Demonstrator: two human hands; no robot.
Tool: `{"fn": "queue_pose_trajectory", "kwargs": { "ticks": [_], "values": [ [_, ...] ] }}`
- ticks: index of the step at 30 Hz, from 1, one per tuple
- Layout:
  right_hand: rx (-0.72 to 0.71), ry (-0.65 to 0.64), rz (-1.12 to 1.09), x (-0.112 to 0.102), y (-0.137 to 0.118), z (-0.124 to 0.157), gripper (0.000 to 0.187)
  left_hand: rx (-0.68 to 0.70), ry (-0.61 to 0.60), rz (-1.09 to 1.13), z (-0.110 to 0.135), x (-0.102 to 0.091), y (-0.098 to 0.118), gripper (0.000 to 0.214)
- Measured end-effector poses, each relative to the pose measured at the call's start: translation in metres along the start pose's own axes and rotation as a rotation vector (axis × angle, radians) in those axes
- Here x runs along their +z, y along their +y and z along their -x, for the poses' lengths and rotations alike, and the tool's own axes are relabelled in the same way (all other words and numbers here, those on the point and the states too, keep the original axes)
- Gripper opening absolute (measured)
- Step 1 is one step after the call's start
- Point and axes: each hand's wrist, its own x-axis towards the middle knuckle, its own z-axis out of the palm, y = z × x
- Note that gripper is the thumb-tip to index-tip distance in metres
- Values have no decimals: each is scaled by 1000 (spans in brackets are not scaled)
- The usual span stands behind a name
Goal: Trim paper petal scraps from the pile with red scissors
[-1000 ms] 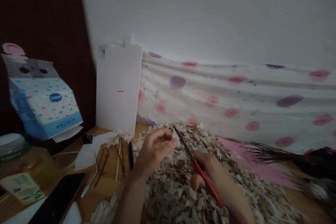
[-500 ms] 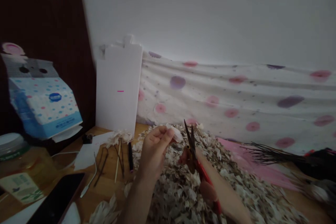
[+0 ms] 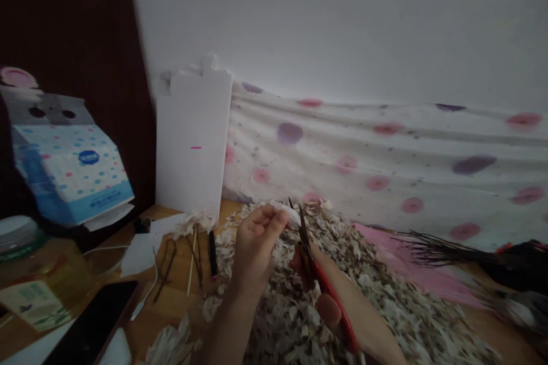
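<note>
A pale scrap [image 3: 291, 217] was pinched by the closed fingers [image 3: 268, 221] of the left hand [image 3: 257, 248], while red scissors [image 3: 331, 296] were gripped by the right hand [image 3: 305, 268] above a flaky pile [image 3: 398, 313].

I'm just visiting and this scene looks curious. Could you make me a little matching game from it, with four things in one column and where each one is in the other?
Things:
1. Red-handled scissors
2. White board
3. Black smartphone
4. Heap of pale flakes

Places:
A. Lying on the wooden table
B. Under the left hand
C. Gripped in the right hand
D. Standing upright against the wall

Right pairs: 1-C, 2-D, 3-A, 4-B.
</note>
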Motion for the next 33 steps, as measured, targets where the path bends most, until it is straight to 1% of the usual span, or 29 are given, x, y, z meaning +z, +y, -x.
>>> {"fn": "queue_pose_trajectory", "kwargs": {
  "ticks": [5, 9, 15, 20, 28, 33],
  "values": [
    [-7, 22, -7, 1, 0, 0, 79, -26, -34, 1, -1, 0, 1, 33],
    [-8, 15, -24, 2, 1, -3, 76, -31, -45, 5, -2, -1, 1, 32],
    [77, 13, -81, 5, 5, -6, 81, -41, -78, 18, -3, -4, 1, 30],
    [117, 5, -29, 5, 3, -9, 80, -53, -51, 31, -5, -5, 3, 34],
    [166, -17, 8, 3, -2, -10, 80, -71, -44, 18, -7, -6, 4, 35],
    [185, -26, -39, 2, -5, -10, 81, -71, -55, 45, -6, -5, 7, 34]
  ]
}}
